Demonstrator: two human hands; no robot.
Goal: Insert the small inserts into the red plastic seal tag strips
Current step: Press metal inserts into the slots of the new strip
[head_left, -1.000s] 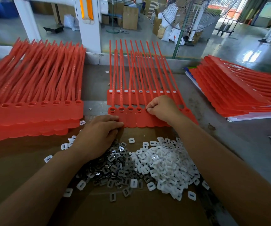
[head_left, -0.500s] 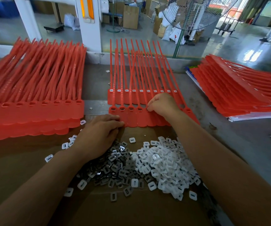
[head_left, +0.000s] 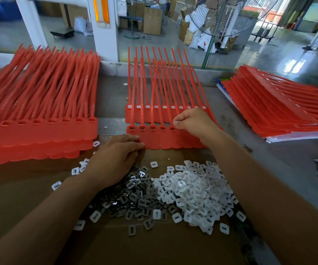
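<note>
**Right hand pinched at the strips' fifth socket**

The strips [head_left: 154, 139] lie mid-worktop [head_left: 269, 165], sockets toward the person. The right hand [head_left: 192, 121], fingers curled and tips pinched, sits on the front row's fifth socket; whether it holds anything is hidden. The left hand [head_left: 114, 159], fingers flat, presses the row's left corner. Inserts [head_left: 196, 190] lie heaped just in front.

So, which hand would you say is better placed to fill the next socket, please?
The right hand: its pinched fingertips sit at the socket row of the front strip; the left hand rests on that strip's near corner.
</note>
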